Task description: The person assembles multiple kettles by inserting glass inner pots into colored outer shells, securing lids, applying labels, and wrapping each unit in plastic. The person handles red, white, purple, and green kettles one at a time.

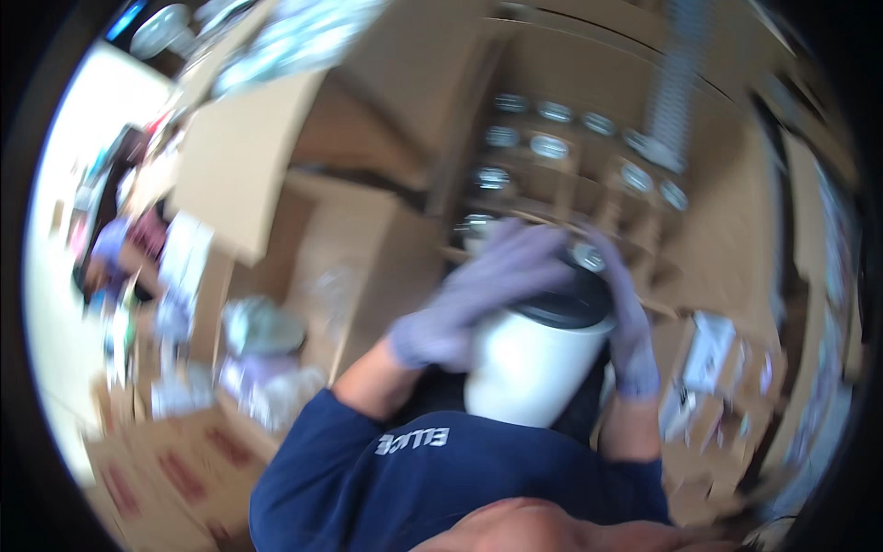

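Note:
A white, rounded container (529, 373) with a black top (570, 299) is in front of my chest, tilted away from me. My left hand (492, 290), in a lavender glove, lies along the left side of its top. My right hand (627, 308), gloved alike, wraps the right side. Motion blurs the fingers of both. A shiny silver disc (587, 257) shows between my hands; I cannot tell whether it belongs to the container. Just beyond my hands is a cardboard box with dividers (602, 198), where several silver round tops (549, 145) stand in the cells.
An open carton (363, 267) with raised flaps is at the left. Clear plastic bags (267, 363) lie near it, above closed cartons (175, 469). Small boxes (722, 377) are stacked at the right. Another person (124, 253) is at the far left.

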`<state>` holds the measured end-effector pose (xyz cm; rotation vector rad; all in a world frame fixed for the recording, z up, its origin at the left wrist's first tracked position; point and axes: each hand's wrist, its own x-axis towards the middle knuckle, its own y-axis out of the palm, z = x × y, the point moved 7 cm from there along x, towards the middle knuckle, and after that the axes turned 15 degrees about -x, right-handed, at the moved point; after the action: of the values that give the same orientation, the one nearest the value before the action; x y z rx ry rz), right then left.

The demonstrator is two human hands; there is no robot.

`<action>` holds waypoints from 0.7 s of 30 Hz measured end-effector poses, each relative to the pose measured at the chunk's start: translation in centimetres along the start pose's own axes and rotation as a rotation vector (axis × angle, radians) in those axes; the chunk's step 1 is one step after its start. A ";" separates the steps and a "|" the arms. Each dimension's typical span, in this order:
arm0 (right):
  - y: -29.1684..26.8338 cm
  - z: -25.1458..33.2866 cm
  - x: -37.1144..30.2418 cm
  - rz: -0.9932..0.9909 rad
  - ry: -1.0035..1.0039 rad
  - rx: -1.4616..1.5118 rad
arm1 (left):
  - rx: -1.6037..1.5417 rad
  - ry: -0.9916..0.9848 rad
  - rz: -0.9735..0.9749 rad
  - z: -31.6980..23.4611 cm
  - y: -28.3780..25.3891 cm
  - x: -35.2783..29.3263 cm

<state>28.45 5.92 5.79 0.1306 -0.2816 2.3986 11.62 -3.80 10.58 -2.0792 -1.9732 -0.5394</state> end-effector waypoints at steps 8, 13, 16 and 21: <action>-0.3 -6.4 10.4 -0.145 0.051 -0.194 | -0.633 0.483 0.340 -5.8 -1.2 2.7; 0.6 5.6 3.0 -0.018 -0.383 -0.479 | -0.097 -0.067 -0.149 3.0 -5.3 0.5; -1.6 -3.2 1.5 -0.022 -0.182 -0.657 | -0.479 -0.314 -0.399 2.8 -5.1 -1.0; -0.7 2.9 4.5 -0.043 -0.192 -0.102 | -0.062 -0.027 0.005 -0.2 -2.6 2.9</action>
<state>25.65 8.63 9.45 0.3175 -0.4843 2.3265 9.12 -1.07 11.66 -2.1381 -1.9897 -0.5820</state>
